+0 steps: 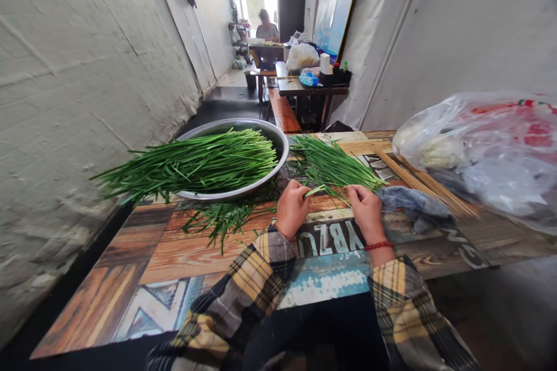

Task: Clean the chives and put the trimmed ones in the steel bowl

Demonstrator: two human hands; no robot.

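My left hand [293,208] is closed round a few garlic chives, whose pale stalk ends [315,191] stick out toward the right. Facing it, my right hand [364,208] has thumb and forefinger pinched together; what lies between them, if anything, is too small to make out. Just beyond both hands a loose pile of garlic chives [335,162] lies on the table, stalk ends to the right. A wide metal basin [285,159] at the left holds a large heap of chives [209,159], their leaves hanging over its left rim. Loose leaf scraps [226,219] are scattered in front of the basin.
Right of the hands lie a grey-blue cloth [415,206], thin wooden sticks [429,185] and a bulky clear plastic bag [483,156]. The patterned table [183,255] ends near my body. Farther back are another table [300,88] and a seated person [267,30].
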